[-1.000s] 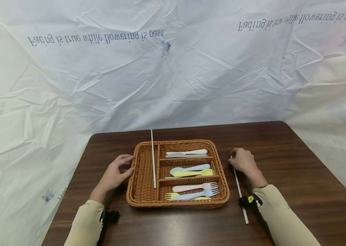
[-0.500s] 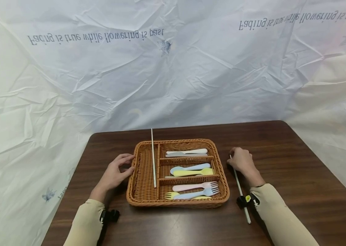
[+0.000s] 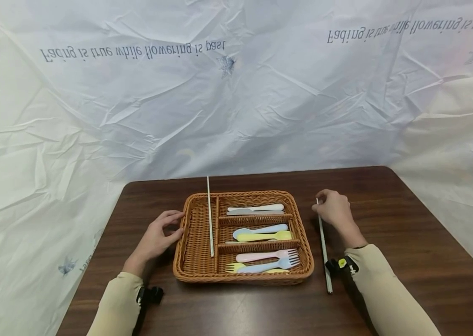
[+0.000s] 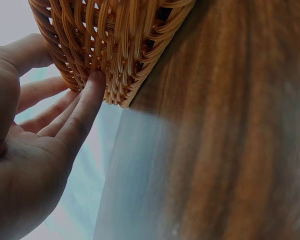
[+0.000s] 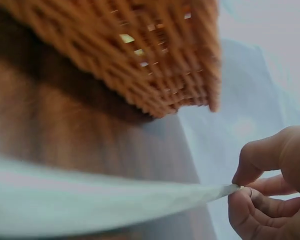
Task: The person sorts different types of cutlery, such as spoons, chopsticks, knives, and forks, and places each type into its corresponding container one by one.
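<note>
My right hand (image 3: 335,208) pinches the thin far end of a long pale chopstick (image 3: 323,252) between thumb and fingertips, right of the brown wicker basket (image 3: 242,282). The chopstick's thicker end points toward me; in the right wrist view the chopstick (image 5: 110,202) is blurred in the foreground. At the basket's left side, my left hand (image 3: 154,240) rests its fingertips against the wall. In the left wrist view these fingers (image 4: 82,112) are fairly straight against the weave. Another chopstick (image 3: 210,219) lies across the basket's left compartment, its tip leaning out over the back rim.
Right compartments hold knives (image 3: 257,207) at the back, spoons (image 3: 261,235) in the middle and several forks (image 3: 267,266) at the front. The basket stands on a dark wooden table (image 3: 387,224) with a white printed sheet (image 3: 236,107) hanging behind it.
My right hand has risen slightly and moved away from me with the chopstick, whose near end has swung left. My left hand and the basket have stayed put.
</note>
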Tool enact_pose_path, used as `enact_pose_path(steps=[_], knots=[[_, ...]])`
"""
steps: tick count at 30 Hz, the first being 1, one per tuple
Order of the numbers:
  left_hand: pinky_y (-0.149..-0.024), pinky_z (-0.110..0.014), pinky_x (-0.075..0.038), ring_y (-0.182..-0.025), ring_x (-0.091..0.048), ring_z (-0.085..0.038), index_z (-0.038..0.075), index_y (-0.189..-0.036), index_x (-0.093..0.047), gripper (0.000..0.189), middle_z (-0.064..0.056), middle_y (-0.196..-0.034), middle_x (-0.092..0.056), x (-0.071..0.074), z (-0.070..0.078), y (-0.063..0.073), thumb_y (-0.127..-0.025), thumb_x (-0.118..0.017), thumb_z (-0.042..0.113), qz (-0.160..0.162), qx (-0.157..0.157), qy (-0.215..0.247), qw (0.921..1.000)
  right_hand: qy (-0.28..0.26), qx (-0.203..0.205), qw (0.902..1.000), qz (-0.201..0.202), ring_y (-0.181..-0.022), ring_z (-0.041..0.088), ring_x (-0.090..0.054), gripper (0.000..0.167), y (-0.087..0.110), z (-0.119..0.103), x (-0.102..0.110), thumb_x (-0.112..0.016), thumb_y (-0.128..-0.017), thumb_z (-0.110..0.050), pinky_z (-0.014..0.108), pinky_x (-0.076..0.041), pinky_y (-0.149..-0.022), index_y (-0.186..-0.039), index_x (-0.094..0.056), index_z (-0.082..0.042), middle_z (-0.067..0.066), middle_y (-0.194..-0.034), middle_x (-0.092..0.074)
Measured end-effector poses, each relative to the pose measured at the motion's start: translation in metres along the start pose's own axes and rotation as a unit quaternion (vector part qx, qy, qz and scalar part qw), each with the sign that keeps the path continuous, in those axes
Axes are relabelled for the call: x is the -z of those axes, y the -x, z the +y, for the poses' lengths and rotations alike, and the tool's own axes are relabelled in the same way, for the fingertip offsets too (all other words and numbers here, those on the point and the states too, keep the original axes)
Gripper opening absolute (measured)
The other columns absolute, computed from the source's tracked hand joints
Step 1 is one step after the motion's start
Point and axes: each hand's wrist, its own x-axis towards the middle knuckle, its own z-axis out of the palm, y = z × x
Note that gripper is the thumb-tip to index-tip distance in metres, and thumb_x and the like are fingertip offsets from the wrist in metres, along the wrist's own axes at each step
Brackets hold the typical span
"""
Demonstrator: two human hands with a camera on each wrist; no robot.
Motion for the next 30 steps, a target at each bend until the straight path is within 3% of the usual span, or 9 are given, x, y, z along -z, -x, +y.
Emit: enact_pose_path(steps=[4,9,14,20,30], knots=[[-0.079,-0.038,-0.057,-0.111,-0.060,-0.029,0.006,-0.134,-0.058,0.042,-0.010,-0.134,-0.051,0.000,0.000,0.000,-0.094,-0.067,0.016,0.000,0.000,-0.002,1.0000,-0.001,0.010,0.9998,0.016,-0.067,0.023,-0.058,0.036,-0.002,-0.006,0.006,-0.066,-0.089,-0.019,0.042,-0.046,-0.065,-0.118,-0.063,0.002,0.013,-0.090,-0.065],[-0.079,-0.039,-0.057,-0.111,-0.060,-0.030,0.006,-0.134,-0.058,0.042,-0.011,-0.134,-0.051,0.000,0.000,0.000,-0.094,-0.067,0.016,-0.001,0.000,0.001,1.0000,-0.015,0.032,0.9988,0.032,-0.056,0.019,-0.052,0.036,-0.004,-0.018,0.015,-0.065,-0.089,-0.018,0.030,-0.039,-0.050,-0.119,-0.063,0.001,0.012,-0.087,-0.065],[-0.079,-0.040,-0.057,-0.110,-0.060,-0.030,0.005,-0.134,-0.058,0.043,-0.011,-0.134,-0.051,0.000,0.002,0.000,-0.094,-0.066,0.016,0.000,0.000,0.002,1.0000,-0.027,0.039,0.9981,0.039,-0.054,0.018,-0.050,0.034,-0.008,-0.034,0.023,-0.064,-0.089,-0.016,0.030,-0.037,-0.049,-0.119,-0.063,-0.001,0.011,-0.086,-0.065],[-0.079,-0.038,-0.057,-0.110,-0.060,-0.029,0.005,-0.134,-0.058,0.043,-0.011,-0.134,-0.051,0.000,0.002,0.001,-0.094,-0.066,0.016,-0.001,0.001,0.001,1.0000,-0.041,0.041,0.9977,0.035,-0.062,0.020,-0.056,0.034,-0.015,-0.056,0.028,-0.063,-0.088,-0.016,0.031,-0.041,-0.052,-0.120,-0.064,-0.005,0.009,-0.091,-0.067],[-0.079,-0.039,-0.057,-0.111,-0.060,-0.030,0.006,-0.134,-0.058,0.042,-0.011,-0.135,-0.051,0.000,0.000,0.000,-0.094,-0.066,0.016,-0.002,-0.001,0.005,1.0000,-0.070,0.071,0.9944,0.036,-0.074,0.024,-0.062,0.035,-0.022,-0.090,0.030,-0.062,-0.088,-0.015,0.036,-0.046,-0.066,-0.122,-0.064,-0.006,0.011,-0.093,-0.068]])
